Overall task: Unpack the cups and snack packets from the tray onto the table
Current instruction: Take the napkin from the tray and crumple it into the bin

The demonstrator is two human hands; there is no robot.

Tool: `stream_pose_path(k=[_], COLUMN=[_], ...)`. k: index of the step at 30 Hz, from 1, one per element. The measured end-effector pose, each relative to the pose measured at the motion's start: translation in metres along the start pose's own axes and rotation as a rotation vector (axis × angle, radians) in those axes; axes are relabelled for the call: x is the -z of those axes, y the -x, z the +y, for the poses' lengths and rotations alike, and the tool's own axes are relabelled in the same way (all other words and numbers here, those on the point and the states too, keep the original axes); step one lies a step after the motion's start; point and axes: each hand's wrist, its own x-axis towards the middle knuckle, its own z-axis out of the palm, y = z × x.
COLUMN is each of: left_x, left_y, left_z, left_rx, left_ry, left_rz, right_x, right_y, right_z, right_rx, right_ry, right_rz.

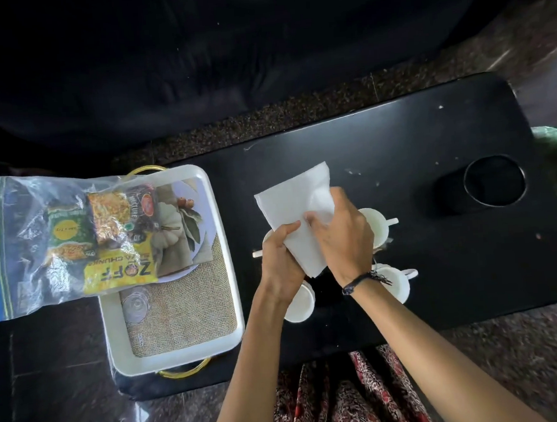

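Both forearms come up from the bottom of the frame and meet at the middle, above the black table point(398, 156). Between them is a white paper napkin point(295, 206). The left hand point(278, 257) grips its lower edge with curled fingers, and the right hand point(341, 236) pinches the sheet near the middle with thumb and fingers — both hands are closed on the paper, not wide.

Four white cups are already on the table, under and around the hands: one right of centre point(375, 225), one lower right point(394, 281), one at the lower centre point(298, 303), and one mostly hidden behind the left hand point(266, 241). The white tray point(227, 247) is at the left of the frame, on the left end of the table. A clear plastic bag point(18, 229) with the snack packets point(120, 271) inside lies partly over the tray's upper left corner, so the packets are not yet unpacked.

I think the step now is to open or lay down the napkin. To do it well, the hands should pull the corners apart slowly, so the thin paper does not tear, and hold it high enough — a low sweep could knock over a cup. After this, the bag is probably next.
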Motion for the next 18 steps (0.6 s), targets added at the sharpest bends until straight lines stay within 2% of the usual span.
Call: stream_pose_path(k=[3,7,9,14,18], left_x=[-0.004,-0.001,0.000,0.002,0.002], left_y=[0.001,0.002,0.003,0.004,0.002], left_z=[-0.003,-0.005,-0.005,-0.007,-0.008], left_rx=[-0.007,-0.012,-0.016,-0.009,-0.028], left_ry=[0.032,0.054,0.058,0.054,0.037], left_rz=[0.004,0.005,-0.008,-0.010,0.042], right_x=[-0.002,0.001,0.002,0.000,0.006], right_y=[-0.001,-0.009,-0.011,-0.006,0.007], right_z=[0.004,0.007,0.007,0.006,-0.004], right_rx=[-0.034,-0.223,-0.255,-0.090,0.059], right_ry=[-0.031,-0.274,-0.296,-0.089,-0.041], right_rz=[0.015,0.005,-0.014,-0.025,-0.072])
